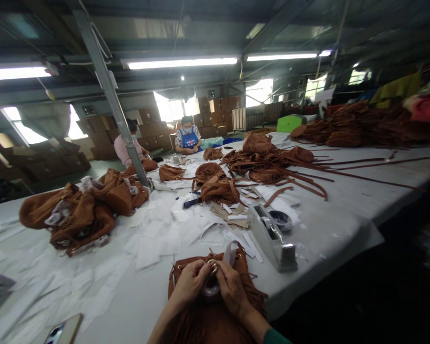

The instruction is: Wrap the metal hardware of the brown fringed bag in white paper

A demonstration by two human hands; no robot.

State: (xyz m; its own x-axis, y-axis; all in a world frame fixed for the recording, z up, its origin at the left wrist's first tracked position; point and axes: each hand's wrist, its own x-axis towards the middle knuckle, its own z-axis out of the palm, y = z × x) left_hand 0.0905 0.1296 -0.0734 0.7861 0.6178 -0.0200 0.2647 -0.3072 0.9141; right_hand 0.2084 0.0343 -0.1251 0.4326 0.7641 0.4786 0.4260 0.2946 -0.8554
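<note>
A brown fringed bag (241, 263) lies at the table's near edge, below both my hands. Over it, the fingertips of my left hand (188, 284) pinch one side of a gold-coloured ring (212, 263). My right hand (232, 289) closes on the ring from the other side, thumb and forefinger together. A pale strip of wrapping (231, 253) stands up just behind my right fingers. Beneath the hands, something wrapped in clear film (211, 287) shows in part. My hands and forearms cover much of the bag's middle.
A grey tape dispenser (272, 239) stands to the right, with a dark tape roll (281, 220) behind it. Brown bags (82, 215) are heaped at left, and others (215, 184) lie ahead among paper sheets. A phone (64, 329) is at lower left. Two people sit across the table near a metal post (111, 95).
</note>
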